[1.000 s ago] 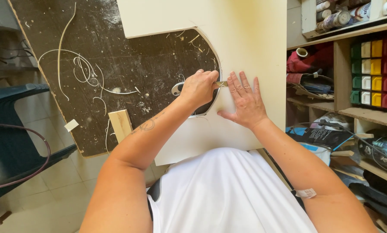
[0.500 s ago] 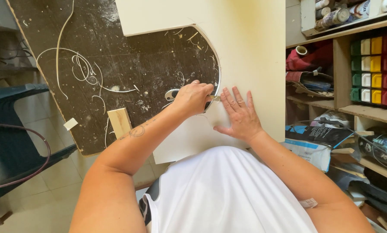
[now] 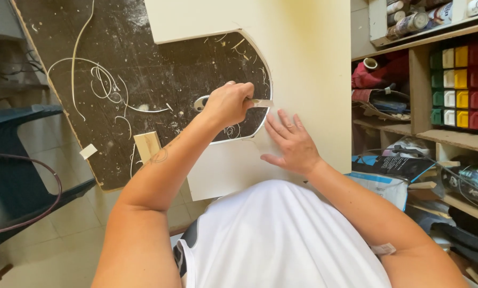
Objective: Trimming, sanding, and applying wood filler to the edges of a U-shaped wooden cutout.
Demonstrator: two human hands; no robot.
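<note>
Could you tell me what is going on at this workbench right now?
A person's left hand grips a knife with its blade at the curved cut edge of a cream sheet. The right hand presses flat on the sheet beside it. Thin shavings lie on the dark board.

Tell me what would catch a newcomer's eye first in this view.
First, the cream board at centre, with a large curved cutout showing the dark scratched worktop beneath. At the cutout's right edge the left hand grips a knife against the board, while the right hand lies flat on the board beside it. On the right, shelves hold bright coloured boxes.
</note>
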